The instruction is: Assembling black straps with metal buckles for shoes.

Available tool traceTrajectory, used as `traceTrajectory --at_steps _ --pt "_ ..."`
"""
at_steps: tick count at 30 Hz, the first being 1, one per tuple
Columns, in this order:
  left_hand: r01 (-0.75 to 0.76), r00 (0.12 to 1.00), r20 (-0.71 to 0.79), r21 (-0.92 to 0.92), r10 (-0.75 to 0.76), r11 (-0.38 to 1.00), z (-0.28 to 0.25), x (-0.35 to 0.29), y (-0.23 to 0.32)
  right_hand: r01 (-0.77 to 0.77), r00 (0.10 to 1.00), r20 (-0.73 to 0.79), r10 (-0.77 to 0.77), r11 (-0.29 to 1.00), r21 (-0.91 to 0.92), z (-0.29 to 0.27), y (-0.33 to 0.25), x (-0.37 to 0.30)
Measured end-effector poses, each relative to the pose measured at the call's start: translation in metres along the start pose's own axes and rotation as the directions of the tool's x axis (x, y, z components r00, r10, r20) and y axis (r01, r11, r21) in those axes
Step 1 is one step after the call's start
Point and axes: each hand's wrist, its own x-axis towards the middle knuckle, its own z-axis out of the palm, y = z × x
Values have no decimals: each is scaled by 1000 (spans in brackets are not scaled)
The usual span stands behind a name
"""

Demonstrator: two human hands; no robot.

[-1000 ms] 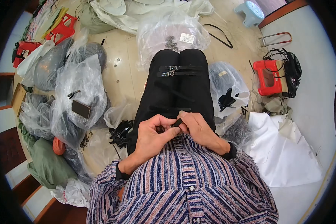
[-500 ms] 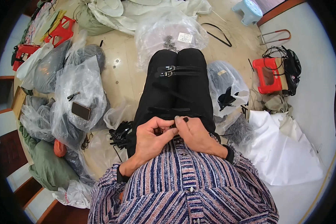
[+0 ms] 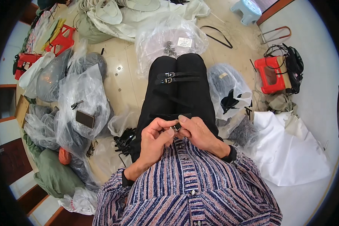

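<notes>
My left hand [image 3: 154, 138] and my right hand [image 3: 200, 134] meet over my lap. Between their fingertips is a small metal buckle [image 3: 175, 127] with a bit of black strap, pinched from both sides; fingers hide much of it. Across my black trousers, near the knees, lie two black straps with buckles [image 3: 181, 79] side by side. Closer to the hands, a plain black strap [image 3: 171, 97] lies slantwise, and another dark strip [image 3: 159, 116] lies just beyond my fingers.
A clear bag [image 3: 147, 45] with small metal pieces on it lies beyond my knees. Left are black straps in a bundle [image 3: 125, 142], bagged goods and a phone [image 3: 85, 119]. On the right are an open bag [image 3: 223, 81], a red stool [image 3: 268, 75] and white cloth [image 3: 282, 158].
My fingers have shifted and turned the piece, so the metal buckle now shows between them. The straps on my legs lie as before; the view has moved slightly.
</notes>
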Motion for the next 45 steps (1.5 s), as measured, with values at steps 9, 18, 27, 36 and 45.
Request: traceTrajectory --at_steps 9,18,27,36,45 --pt "41 999 -13 -172 -44 984 0 -1 -5 31 999 18 -30 996 -88 -1 4 -1" --pt "51 998 -33 -141 -56 989 2 1 -6 47 998 39 -43 994 -101 -1 3 -1" --pt "99 995 -16 -119 -102 988 -1 1 -1 59 997 52 -55 996 -62 -1 8 -1" --pt "60 998 -17 -20 -60 998 -3 -3 3 36 998 54 -40 997 63 4 13 -2" --pt "120 993 -37 245 -114 962 10 -1 27 59 998 37 -54 986 -157 1 0 1"
